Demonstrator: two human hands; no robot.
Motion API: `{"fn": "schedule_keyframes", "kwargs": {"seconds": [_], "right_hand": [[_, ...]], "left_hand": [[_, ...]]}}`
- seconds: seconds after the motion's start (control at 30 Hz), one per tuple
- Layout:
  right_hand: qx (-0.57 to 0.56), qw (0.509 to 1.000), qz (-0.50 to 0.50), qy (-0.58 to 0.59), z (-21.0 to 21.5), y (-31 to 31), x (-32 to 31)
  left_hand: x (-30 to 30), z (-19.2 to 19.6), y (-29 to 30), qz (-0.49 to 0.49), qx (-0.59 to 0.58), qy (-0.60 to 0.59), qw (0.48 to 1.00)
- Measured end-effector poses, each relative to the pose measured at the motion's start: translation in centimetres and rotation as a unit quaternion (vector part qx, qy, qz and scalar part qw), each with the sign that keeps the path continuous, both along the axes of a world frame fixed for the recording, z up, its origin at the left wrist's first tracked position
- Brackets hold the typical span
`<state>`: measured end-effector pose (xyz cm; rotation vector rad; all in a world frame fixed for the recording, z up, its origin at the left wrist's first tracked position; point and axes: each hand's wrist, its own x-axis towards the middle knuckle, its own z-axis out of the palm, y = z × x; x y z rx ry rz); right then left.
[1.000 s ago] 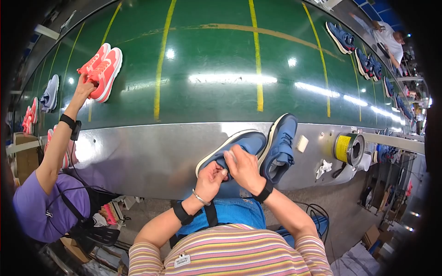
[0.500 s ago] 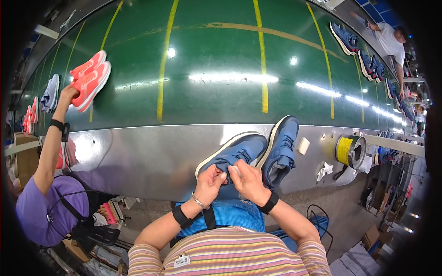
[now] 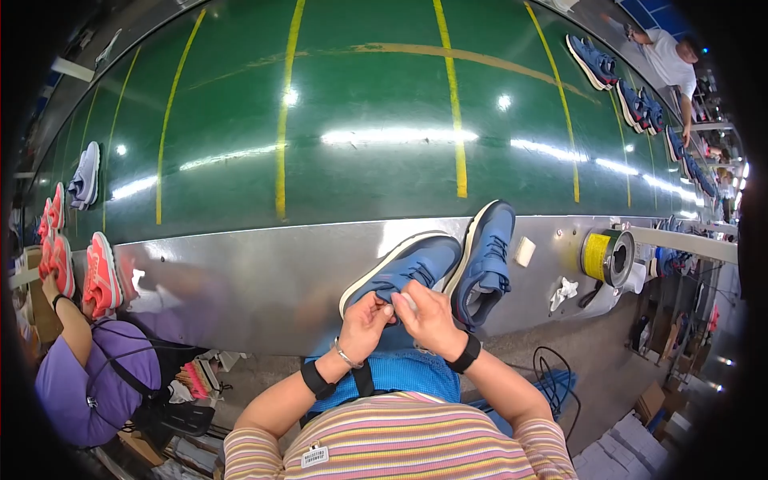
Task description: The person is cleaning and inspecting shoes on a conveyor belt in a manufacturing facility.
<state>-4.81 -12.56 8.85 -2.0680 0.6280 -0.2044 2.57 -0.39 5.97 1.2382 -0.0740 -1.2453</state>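
A blue sneaker (image 3: 412, 264) with a white sole lies slanted on the metal ledge, its heel towards me. Both hands are closed at its heel opening: my left hand (image 3: 362, 326) pinches with thumb and fingers at the collar, and my right hand (image 3: 432, 320) pinches right beside it. The fingertips cover the exact spot they grip. Against this shoe, on its right, rests the matching blue sneaker (image 3: 485, 260), toe pointing away, untouched.
Beyond the metal ledge (image 3: 264, 272) runs a green belt (image 3: 376, 88) with yellow lines. To the right are a white block (image 3: 525, 251), crumpled white paper (image 3: 564, 293) and a yellow-labelled can (image 3: 610, 258). On the left, a co-worker in purple (image 3: 104, 376) handles coral sneakers (image 3: 101, 276).
The co-worker's arm has drawn back from the belt, and the coral pair has come from the belt to the ledge. My hands stay at the blue sneaker's heel, shifting only slightly.
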Motion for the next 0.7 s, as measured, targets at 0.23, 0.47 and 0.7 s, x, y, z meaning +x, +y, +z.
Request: {"fn": "schedule_keyframes", "kwargs": {"seconds": [0.23, 0.47, 0.7], "right_hand": [[-0.045, 0.994, -0.095, 0.017, -0.3, 0.4, 2.7], [0.016, 1.0, -0.002, 0.007, 0.0, 0.2, -0.6], [-0.001, 0.997, -0.073, 0.034, 0.0, 0.3, 1.4]], "left_hand": [[0.1, 0.0, 0.0, -0.008, -0.003, -0.042, 0.999], [0.1, 0.5, -0.1, 0.027, 0.007, -0.002, 1.0], [-0.2, 0.4, 0.2, 0.008, -0.008, -0.078, 0.997]]}}
